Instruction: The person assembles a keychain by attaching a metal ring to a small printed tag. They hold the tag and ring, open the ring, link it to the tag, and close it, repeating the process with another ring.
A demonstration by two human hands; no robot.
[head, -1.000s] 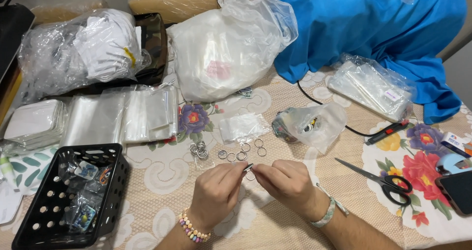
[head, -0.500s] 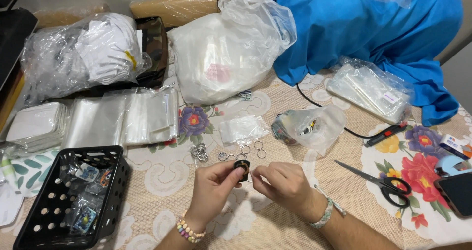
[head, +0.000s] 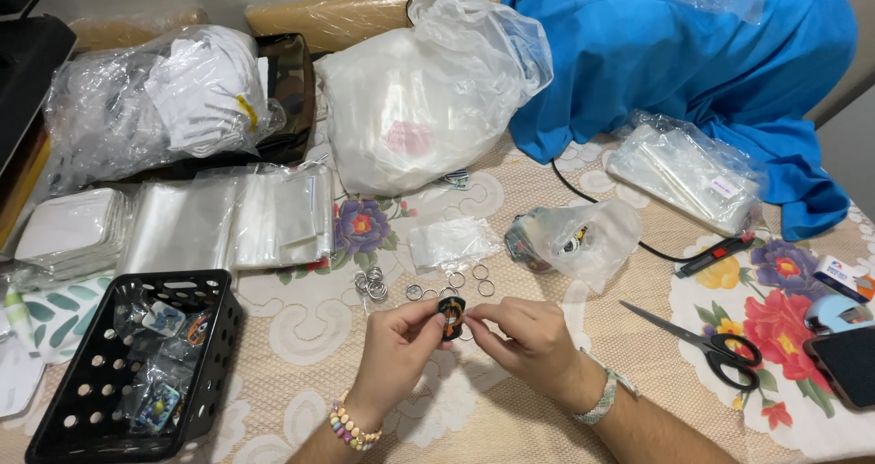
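My left hand (head: 394, 347) and my right hand (head: 519, 336) meet at the middle of the table and together pinch a small dark round charm with an orange mark (head: 451, 316). It stands upright between my fingertips. Just beyond the hands lie several loose metal key rings (head: 428, 286) on the patterned tablecloth. A small clear bag (head: 451, 242) rests behind the rings. A beaded bracelet is on my left wrist and a pale band on my right.
A black perforated basket (head: 96, 409) with bagged charms stands front left. Flat clear sleeves (head: 232, 218) lie behind it. Big plastic bags (head: 419, 99) and a blue cloth (head: 693, 72) fill the back. Scissors (head: 706, 341), a phone (head: 848, 364) and a small bag of parts (head: 579, 236) lie right.
My hands have lifted slightly and turned the charm upright between the fingertips; a second ago they were fiddling with a small ring lower on the cloth.
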